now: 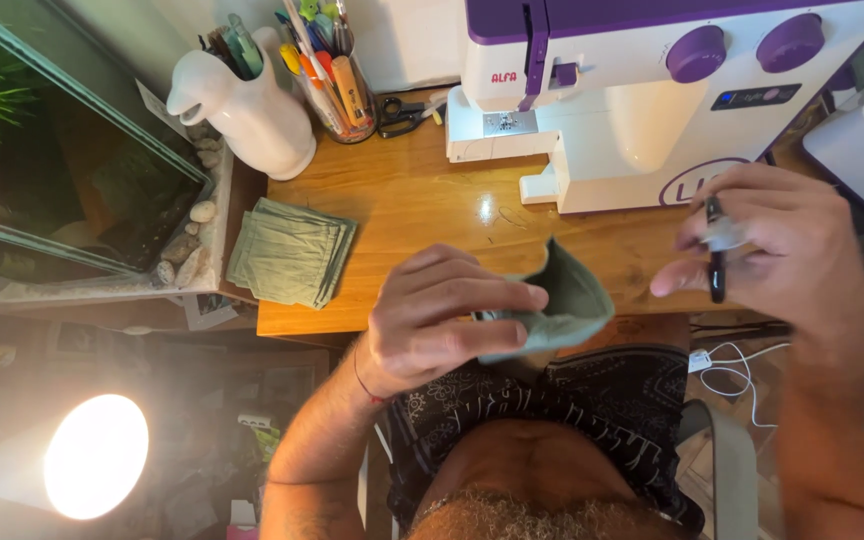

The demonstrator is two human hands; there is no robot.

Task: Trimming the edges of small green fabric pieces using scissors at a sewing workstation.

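My left hand [442, 320] pinching a folded green fabric piece [567, 300], grip closed on it, my right hand [777, 240] clasping a black pen [717, 262], white-and-purple sewing machine [642, 90] on the wooden bench [422, 200]

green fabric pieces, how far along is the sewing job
Done: a stack of green fabric pieces lies on the wooden table. In hand: the left hand holds one green piece; the right hand holds a black tool. Left: nothing sits under the sewing machine needle yet.

Bare arms — thin red wrist cord [361, 385], black patterned shorts [592, 400]
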